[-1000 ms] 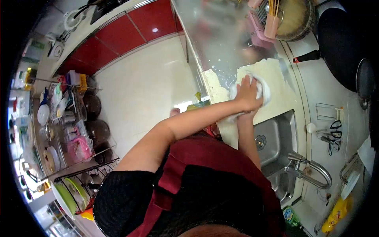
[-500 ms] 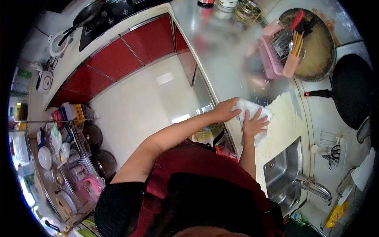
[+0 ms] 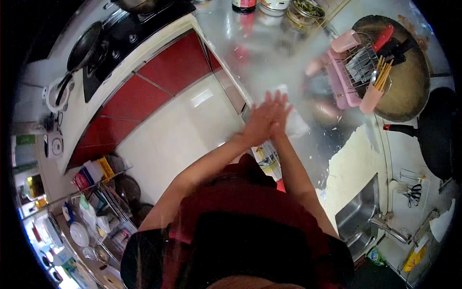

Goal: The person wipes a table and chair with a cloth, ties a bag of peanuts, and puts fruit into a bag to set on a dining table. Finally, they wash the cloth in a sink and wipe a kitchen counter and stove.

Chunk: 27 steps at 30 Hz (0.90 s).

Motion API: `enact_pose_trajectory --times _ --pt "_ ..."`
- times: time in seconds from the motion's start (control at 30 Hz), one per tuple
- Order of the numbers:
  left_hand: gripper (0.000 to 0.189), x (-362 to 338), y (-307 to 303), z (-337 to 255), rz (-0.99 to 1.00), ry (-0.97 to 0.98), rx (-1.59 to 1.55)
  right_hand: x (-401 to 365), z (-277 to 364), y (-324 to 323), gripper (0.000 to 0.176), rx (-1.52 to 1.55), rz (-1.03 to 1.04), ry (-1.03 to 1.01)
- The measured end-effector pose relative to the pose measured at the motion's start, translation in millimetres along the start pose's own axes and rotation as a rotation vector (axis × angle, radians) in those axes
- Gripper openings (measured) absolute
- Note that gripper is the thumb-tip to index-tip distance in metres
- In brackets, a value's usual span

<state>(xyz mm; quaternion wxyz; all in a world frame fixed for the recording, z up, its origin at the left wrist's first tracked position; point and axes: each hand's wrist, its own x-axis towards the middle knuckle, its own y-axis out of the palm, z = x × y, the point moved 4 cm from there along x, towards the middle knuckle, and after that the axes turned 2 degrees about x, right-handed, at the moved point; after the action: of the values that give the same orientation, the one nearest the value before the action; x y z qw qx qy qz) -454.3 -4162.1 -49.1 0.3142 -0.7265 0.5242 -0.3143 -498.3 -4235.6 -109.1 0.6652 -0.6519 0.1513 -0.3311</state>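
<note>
My left hand [image 3: 259, 124] and my right hand [image 3: 279, 122] are together over the metal-covered countertop [image 3: 308, 154], near its front edge. The left overlaps the right, and motion blurs both a little. Fingers of both hands are stretched out and pointing away from me. A thin white cloth [image 3: 297, 124] lies under and beside the hands, partly hidden by them. Its edge shows beyond the fingertips and to the right. I cannot see either hand gripping it.
A pink dish rack [image 3: 342, 85] holds utensils and a cup of chopsticks [image 3: 371, 98]. Jars [image 3: 304, 14] stand at the far end. To the right are a sink [image 3: 356, 219] and a hanging black pan [image 3: 437, 137]. A stove [image 3: 130, 38] stands far left, a wire shelf [image 3: 110, 216] near left.
Both hands and the cloth have moved away from the sink, farther along the counter. The hands, apart before, now overlap. The view has shifted slightly.
</note>
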Motion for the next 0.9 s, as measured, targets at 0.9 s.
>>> enact_pose_trajectory --times 0.9 --pt "0.049 -56.0 -109.3 253.7 -0.479 -0.564 -0.086 379.3 42.1 95.1 0.055 0.120 -0.088 -0.048"
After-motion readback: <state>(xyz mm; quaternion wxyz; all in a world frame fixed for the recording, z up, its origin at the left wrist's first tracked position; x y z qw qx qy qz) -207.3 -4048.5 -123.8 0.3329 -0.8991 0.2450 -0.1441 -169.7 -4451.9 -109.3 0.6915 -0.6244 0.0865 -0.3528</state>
